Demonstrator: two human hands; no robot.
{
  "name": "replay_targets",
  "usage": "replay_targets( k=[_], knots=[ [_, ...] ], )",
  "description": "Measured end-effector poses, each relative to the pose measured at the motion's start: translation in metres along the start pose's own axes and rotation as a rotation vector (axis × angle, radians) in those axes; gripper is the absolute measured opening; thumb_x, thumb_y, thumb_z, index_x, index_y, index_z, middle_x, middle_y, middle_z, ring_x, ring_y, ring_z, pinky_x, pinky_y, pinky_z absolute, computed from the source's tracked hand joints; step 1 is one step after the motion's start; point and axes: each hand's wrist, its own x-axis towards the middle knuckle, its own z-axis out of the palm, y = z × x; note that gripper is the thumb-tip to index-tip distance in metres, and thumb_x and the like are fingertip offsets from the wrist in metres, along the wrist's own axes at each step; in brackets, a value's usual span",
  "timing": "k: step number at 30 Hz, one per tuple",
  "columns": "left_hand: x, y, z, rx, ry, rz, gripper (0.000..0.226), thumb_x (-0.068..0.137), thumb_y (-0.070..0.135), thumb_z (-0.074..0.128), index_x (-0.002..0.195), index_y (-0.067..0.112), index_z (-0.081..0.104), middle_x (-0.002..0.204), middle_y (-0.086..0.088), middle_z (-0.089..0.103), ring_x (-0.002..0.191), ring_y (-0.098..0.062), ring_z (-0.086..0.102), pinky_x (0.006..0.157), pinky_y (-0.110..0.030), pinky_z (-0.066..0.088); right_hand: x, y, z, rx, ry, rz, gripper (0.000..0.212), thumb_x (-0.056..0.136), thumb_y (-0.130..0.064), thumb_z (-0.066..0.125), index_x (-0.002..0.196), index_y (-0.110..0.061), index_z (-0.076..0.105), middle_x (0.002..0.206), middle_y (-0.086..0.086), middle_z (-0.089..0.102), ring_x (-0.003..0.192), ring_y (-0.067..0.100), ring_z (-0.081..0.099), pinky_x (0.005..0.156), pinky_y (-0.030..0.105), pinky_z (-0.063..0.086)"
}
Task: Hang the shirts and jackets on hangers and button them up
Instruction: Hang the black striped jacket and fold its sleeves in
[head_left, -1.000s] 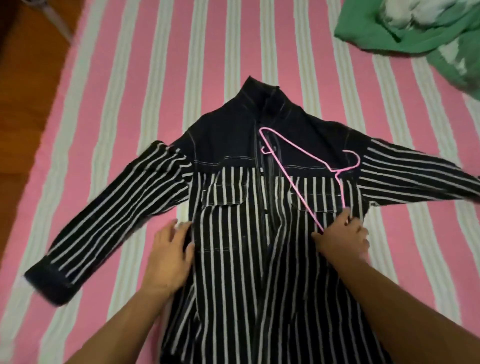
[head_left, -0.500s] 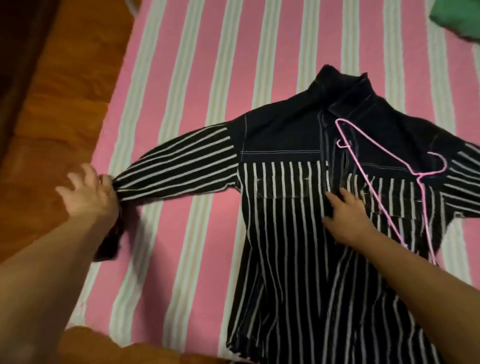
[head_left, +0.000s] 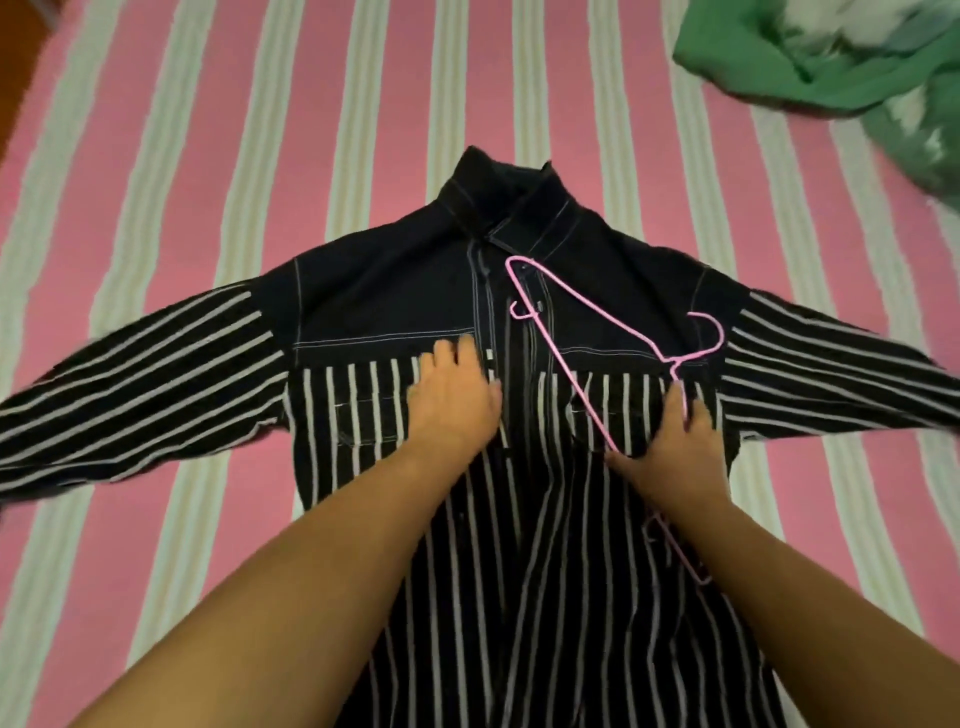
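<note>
A black jacket with white stripes (head_left: 363, 312) lies front side up on the bed, collar pointing away, both sleeves spread out to the sides. A thin pink wire hanger (head_left: 576, 343) rests slantwise on its right chest, hook toward the right shoulder. My left hand (head_left: 452, 400) lies flat on the left chest pocket beside the front placket, fingers apart, holding nothing. My right hand (head_left: 670, 447) presses on the right chest, over the lower part of the hanger; whether its fingers grip the wire is not clear.
The bed is covered by a pink and cream striped sheet (head_left: 218, 156). A crumpled green and white garment (head_left: 831, 57) lies at the far right corner. A strip of wooden floor (head_left: 15, 36) shows at the top left.
My left hand has let go of the left sleeve end and come back to the jacket's chest. The left sleeve now lies stretched out. My right hand has shifted right onto the hanger.
</note>
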Motion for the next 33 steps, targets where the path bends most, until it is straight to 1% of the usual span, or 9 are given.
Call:
replay_targets(
  k=[3, 7, 12, 15, 18, 24, 27, 30, 33],
  knots=[
    [0.032, 0.013, 0.013, 0.101, 0.046, -0.161, 0.077, 0.096, 0.053, 0.055, 0.151, 0.008, 0.026, 0.144, -0.017, 0.038, 0.129, -0.037, 0.045, 0.093, -0.051, 0.050, 0.005, 0.012, 0.006, 0.042, -0.011, -0.036, 0.124, 0.075, -0.054, 0.080, 0.160, -0.019, -0.003, 0.162, 0.018, 0.016, 0.148, 0.038, 0.018, 0.119, 0.052, 0.024],
    [0.060, 0.022, -0.001, 0.196, 0.082, -0.175, 0.042, 0.099, 0.034, 0.053, 0.127, 0.002, 0.051, 0.126, -0.021, 0.059, 0.113, -0.041, 0.061, 0.087, -0.045, 0.050, 0.005, 0.016, 0.004, 0.078, 0.015, -0.083, 0.116, 0.078, -0.049, 0.078, 0.160, -0.022, 0.002, 0.159, 0.017, 0.021, 0.146, 0.035, 0.023, 0.117, 0.051, 0.029],
    [0.043, 0.017, -0.073, -0.286, 0.136, -0.383, 0.048, 0.099, 0.037, 0.034, 0.103, 0.003, 0.068, 0.110, -0.022, 0.067, 0.103, -0.042, 0.060, 0.085, -0.044, 0.043, 0.008, 0.022, -0.026, 0.107, 0.325, -0.180, 0.107, 0.072, -0.034, 0.086, 0.157, -0.012, 0.024, 0.149, 0.022, 0.036, 0.133, 0.042, 0.039, 0.109, 0.055, 0.038],
    [0.005, 0.014, -0.102, -0.379, 0.218, -0.289, 0.048, 0.100, 0.030, 0.035, 0.068, 0.004, 0.059, 0.073, -0.010, 0.061, 0.073, -0.030, 0.055, 0.069, -0.038, 0.033, 0.016, 0.019, -0.049, -0.057, 0.284, -0.327, 0.110, 0.069, -0.031, 0.087, 0.157, -0.012, 0.025, 0.152, 0.020, 0.035, 0.133, 0.041, 0.041, 0.108, 0.057, 0.040],
    [-0.016, 0.007, -0.110, -0.210, 0.264, -0.056, 0.044, 0.099, 0.029, 0.041, 0.061, 0.014, 0.055, 0.082, 0.000, 0.052, 0.079, -0.021, 0.049, 0.073, -0.035, 0.035, 0.032, -0.009, -0.063, -0.168, 0.153, -0.547, 0.113, 0.071, -0.031, 0.086, 0.159, -0.018, 0.017, 0.159, 0.009, 0.029, 0.138, 0.032, 0.036, 0.113, 0.054, 0.036],
    [0.015, -0.021, -0.105, -0.006, -0.041, 0.299, 0.054, 0.102, 0.054, 0.036, 0.076, 0.025, 0.073, 0.109, 0.010, 0.052, 0.108, -0.012, 0.046, 0.099, -0.033, 0.039, 0.094, -0.114, -0.056, -0.142, 0.038, -0.744, 0.120, 0.071, -0.037, 0.086, 0.160, -0.021, 0.006, 0.163, 0.002, 0.023, 0.142, 0.027, 0.032, 0.114, 0.051, 0.035],
    [0.040, -0.045, -0.108, -0.043, 0.105, 0.252, 0.050, 0.104, 0.045, 0.037, 0.077, 0.016, 0.067, 0.096, 0.001, 0.063, 0.096, -0.020, 0.058, 0.092, -0.040, 0.047, 0.113, -0.142, -0.043, -0.143, 0.013, -0.714, 0.125, 0.071, -0.033, 0.088, 0.161, -0.018, 0.003, 0.162, 0.004, 0.021, 0.139, 0.030, 0.035, 0.110, 0.051, 0.036],
    [0.077, -0.069, -0.109, -0.005, 0.320, 0.182, 0.034, 0.103, 0.032, 0.048, 0.131, 0.016, 0.059, 0.131, -0.009, 0.056, 0.124, -0.029, 0.050, 0.110, -0.042, 0.040, 0.118, -0.150, -0.031, -0.174, -0.025, -0.707, 0.126, 0.071, -0.039, 0.088, 0.160, -0.018, 0.002, 0.160, 0.002, 0.021, 0.139, 0.029, 0.034, 0.113, 0.051, 0.037],
    [0.117, -0.075, -0.105, 0.103, 0.217, 0.249, 0.055, 0.105, 0.035, 0.045, 0.157, 0.023, 0.034, 0.156, -0.015, 0.039, 0.142, -0.035, 0.036, 0.119, -0.047, 0.031, 0.120, -0.145, -0.025, -0.167, 0.027, -0.748, 0.125, 0.071, -0.046, 0.086, 0.160, -0.018, 0.004, 0.159, 0.001, 0.022, 0.138, 0.026, 0.034, 0.113, 0.048, 0.037]
  ],
)
